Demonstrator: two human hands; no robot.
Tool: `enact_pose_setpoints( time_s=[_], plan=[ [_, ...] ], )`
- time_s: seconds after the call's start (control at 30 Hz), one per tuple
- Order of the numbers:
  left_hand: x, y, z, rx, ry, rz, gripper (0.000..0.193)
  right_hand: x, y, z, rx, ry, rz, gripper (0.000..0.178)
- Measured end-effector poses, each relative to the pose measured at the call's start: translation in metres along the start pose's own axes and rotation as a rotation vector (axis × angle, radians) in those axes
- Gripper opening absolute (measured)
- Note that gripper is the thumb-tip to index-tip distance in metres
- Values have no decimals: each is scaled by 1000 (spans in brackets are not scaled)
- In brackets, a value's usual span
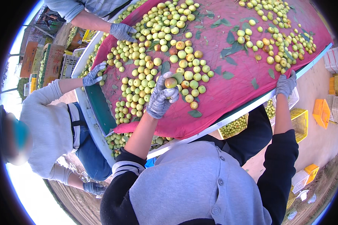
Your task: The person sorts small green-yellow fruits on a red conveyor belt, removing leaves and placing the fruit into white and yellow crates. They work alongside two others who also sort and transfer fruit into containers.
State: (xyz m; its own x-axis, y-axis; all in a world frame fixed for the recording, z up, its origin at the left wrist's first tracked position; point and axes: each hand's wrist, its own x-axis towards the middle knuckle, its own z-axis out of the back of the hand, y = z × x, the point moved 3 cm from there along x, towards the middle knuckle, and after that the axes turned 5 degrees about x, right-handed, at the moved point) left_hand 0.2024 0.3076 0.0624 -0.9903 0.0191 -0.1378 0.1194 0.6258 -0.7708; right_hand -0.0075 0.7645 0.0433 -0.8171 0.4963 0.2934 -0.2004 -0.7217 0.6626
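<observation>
My left hand (159, 96), in a grey knit glove, is closed around a small yellow-green fruit with a reddish patch (171, 82), lifted just above the spread of fruit. My right hand (286, 84), also gloved, grips the near edge of the sorting table (251, 107). A magenta cloth (233, 88) covers the table and carries several small green-yellow fruits (150, 60) and loose green leaves (231, 37).
A person in a grey sweater stands at the left, one gloved hand (94, 75) on the table edge. Another person's gloved hand (122, 31) reaches in from the top left. Yellow and orange crates (321, 112) sit on the ground at right; a crate of fruit (234, 126) is under the table.
</observation>
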Motion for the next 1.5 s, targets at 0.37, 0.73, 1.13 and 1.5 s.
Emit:
enact_pose_setpoints(
  time_s=[0.37,0.73,1.13,1.5],
  plan=[
    [-26,1,55,466,-461,227,22,1,-1,-2,-16,9,-31,58],
    [171,-27,68,1852,-145,-5,45,0,0,1,5,1,-9,58],
    [118,-11,88,1530,-380,-25,29,0,0,2,-9,32,-18,57],
    [167,-28,134,1249,-567,-110,18,1,-4,0,-1,14,-1,58]
  ],
)
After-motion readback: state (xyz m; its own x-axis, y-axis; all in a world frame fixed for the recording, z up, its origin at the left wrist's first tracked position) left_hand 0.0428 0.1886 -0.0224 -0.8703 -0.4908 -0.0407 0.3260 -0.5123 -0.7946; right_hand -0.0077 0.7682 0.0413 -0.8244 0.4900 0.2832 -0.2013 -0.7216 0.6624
